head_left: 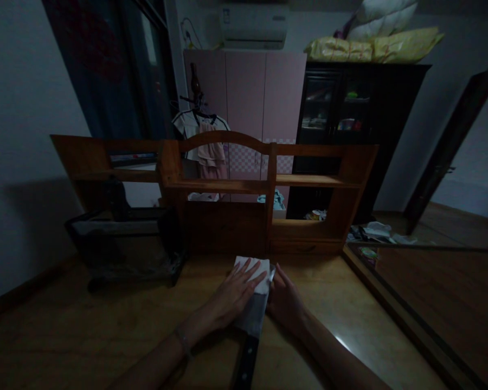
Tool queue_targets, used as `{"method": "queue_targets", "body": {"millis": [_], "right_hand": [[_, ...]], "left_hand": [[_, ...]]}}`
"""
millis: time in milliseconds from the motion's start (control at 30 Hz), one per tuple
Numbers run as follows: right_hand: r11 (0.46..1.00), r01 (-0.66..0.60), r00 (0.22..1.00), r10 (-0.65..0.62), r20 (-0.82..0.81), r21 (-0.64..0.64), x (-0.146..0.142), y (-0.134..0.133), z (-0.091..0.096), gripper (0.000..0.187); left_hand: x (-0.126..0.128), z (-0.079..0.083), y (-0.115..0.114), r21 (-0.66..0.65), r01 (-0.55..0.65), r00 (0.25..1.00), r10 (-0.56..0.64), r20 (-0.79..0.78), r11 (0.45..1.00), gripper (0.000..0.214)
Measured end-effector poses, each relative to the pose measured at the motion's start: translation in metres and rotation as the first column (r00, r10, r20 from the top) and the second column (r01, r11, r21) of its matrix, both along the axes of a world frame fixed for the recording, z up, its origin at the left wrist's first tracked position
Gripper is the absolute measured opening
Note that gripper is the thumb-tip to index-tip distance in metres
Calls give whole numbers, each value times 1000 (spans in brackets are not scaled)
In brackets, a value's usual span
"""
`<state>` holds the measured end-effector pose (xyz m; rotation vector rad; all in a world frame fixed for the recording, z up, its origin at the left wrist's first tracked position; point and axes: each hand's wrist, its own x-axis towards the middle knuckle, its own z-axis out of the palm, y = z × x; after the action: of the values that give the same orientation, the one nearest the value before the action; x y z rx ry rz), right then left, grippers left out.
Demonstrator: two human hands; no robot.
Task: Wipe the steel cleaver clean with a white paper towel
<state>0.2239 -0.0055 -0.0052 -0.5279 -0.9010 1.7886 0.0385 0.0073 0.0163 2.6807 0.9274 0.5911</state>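
Observation:
A cleaver (252, 319) lies flat on the wooden desk (106, 336), its dark handle pointing toward me and its wide blade pointing away. A white folded cloth or tissue (257, 269) covers the far end of the blade. My left hand (231, 295) lies flat on the cloth with fingers stretched out and spread. My right hand (284, 298) rests on the desk against the blade's right side, fingers together and extended, touching the cloth's edge. The room is dim.
A wooden shelf unit (268, 184) stands at the desk's back edge. A dark mesh tray (122, 238) sits at the back left. A raised desk edge (394, 309) runs along the right. Behind are a pink wardrobe (248, 92) and a dark cabinet (350, 108).

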Motion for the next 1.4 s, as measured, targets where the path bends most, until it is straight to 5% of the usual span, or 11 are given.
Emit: {"method": "queue_targets", "body": {"millis": [267,667,800,1033,1400], "right_hand": [[972,-56,981,12,-191,-227,2,3,-5,51],[977,-140,955,91,-282,-159,-1,-4,6,54],[973,-124,964,71,-254,-197,2,-2,1,51],[953,-91,982,39,-182,-289,5,-3,2,46],[959,-93,975,33,-221,-267,6,0,-5,45]], "left_hand": [[11,9,-14,32,111,990,-108,-86,993,47],[-2,21,-10,1,256,966,-256,-39,967,46],[-5,19,-8,6,201,980,-201,-14,980,45],[-13,-8,9,33,14,999,-15,38,999,47],[-13,-4,5,58,89,996,-90,22,994,47]]}}
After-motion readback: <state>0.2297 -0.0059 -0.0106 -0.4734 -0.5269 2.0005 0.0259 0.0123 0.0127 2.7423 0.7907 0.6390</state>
